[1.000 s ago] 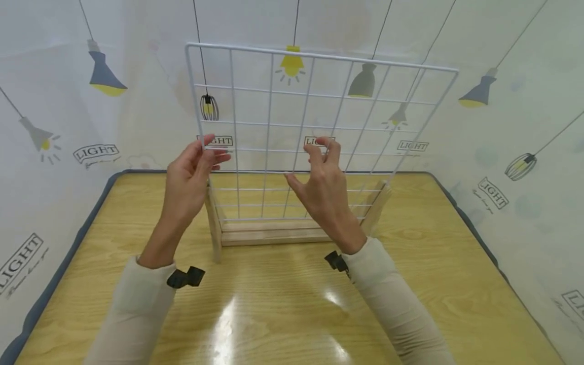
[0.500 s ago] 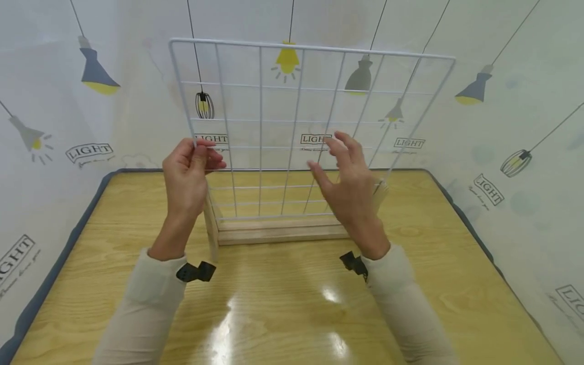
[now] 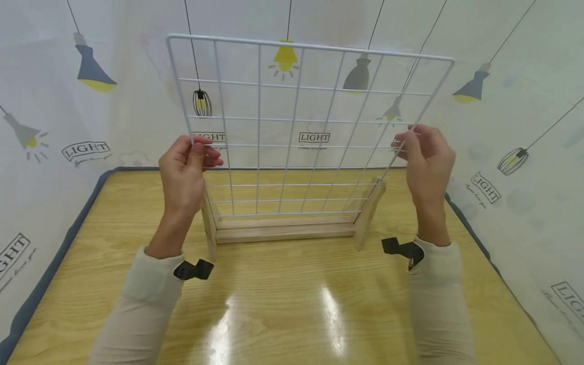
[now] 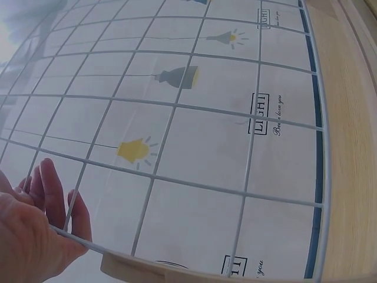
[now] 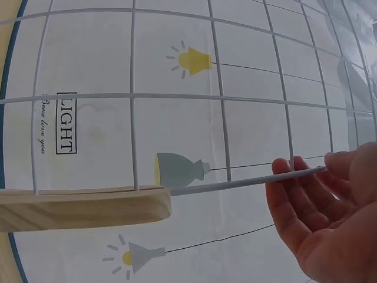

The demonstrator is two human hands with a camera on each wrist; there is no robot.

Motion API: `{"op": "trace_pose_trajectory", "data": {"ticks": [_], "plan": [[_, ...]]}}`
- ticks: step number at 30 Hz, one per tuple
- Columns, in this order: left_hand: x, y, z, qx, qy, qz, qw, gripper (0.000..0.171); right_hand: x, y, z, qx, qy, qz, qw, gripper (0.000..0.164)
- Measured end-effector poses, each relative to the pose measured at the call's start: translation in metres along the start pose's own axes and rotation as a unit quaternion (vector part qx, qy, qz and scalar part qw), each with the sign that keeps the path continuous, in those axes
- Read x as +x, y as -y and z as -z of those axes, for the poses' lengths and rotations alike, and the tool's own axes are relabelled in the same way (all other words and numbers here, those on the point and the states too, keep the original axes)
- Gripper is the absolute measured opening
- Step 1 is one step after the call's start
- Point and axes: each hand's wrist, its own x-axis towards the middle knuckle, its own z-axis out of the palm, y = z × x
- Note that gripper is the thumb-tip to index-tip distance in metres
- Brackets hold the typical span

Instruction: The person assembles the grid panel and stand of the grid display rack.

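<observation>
A white wire grid panel (image 3: pixel 259 118) stands tilted in a wooden stand (image 3: pixel 283 230), its lower edge down by the stand's crossbar. My left hand (image 3: pixel 182 175) pinches the panel's left edge rod between thumb and fingers, above the stand's left side piece. On the opposite edge, my right hand (image 3: pixel 429 167) pinches the right rod above the other side piece. In the right wrist view the thumb and fingertips (image 5: pixel 283 168) meet at the rod, a short way beyond the end of the wooden side piece (image 5: pixel 88 207). The left wrist view shows the left fingers (image 4: pixel 54 191) reaching behind the wires.
A wood-grain table (image 3: pixel 274 304) lies under the stand, with a dark blue border (image 3: pixel 68 238) along its edges. Behind and at both sides rises a pale covering (image 3: pixel 137 76) printed with hanging lamps and LIGHT labels.
My right hand has moved right, from in front of the grid's middle to its right edge, and now grips the rod there. The left hand has closed on the left rod.
</observation>
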Motion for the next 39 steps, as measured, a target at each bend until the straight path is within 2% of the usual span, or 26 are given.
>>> {"op": "trace_pose_trajectory", "data": {"ticks": [6, 11, 17, 23, 33, 39], "plan": [[0.0, 0.002, 0.001, -0.012, 0.002, -0.004, 0.9999, 0.019, 0.008, -0.013, 0.001, 0.083, 0.022, -0.038, 0.996, 0.01], [0.002, 0.004, 0.002, -0.039, 0.005, -0.004, 0.9992, 0.021, 0.009, -0.014, -0.001, 0.116, 0.015, -0.039, 0.992, 0.011], [0.002, 0.003, 0.006, -0.049, 0.004, 0.002, 0.9988, 0.017, 0.008, -0.015, -0.002, 0.121, 0.009, -0.027, 0.992, 0.012], [0.002, 0.003, 0.012, -0.051, 0.021, -0.003, 0.9985, 0.016, 0.006, -0.018, -0.002, 0.111, 0.013, -0.025, 0.993, 0.012], [0.004, 0.004, 0.015, -0.071, 0.028, -0.011, 0.997, 0.017, 0.006, -0.022, -0.003, 0.124, 0.014, -0.043, 0.991, 0.012], [0.002, 0.005, 0.016, -0.069, 0.027, 0.001, 0.9972, 0.016, 0.003, -0.023, -0.003, 0.096, 0.015, -0.05, 0.994, 0.013]]}}
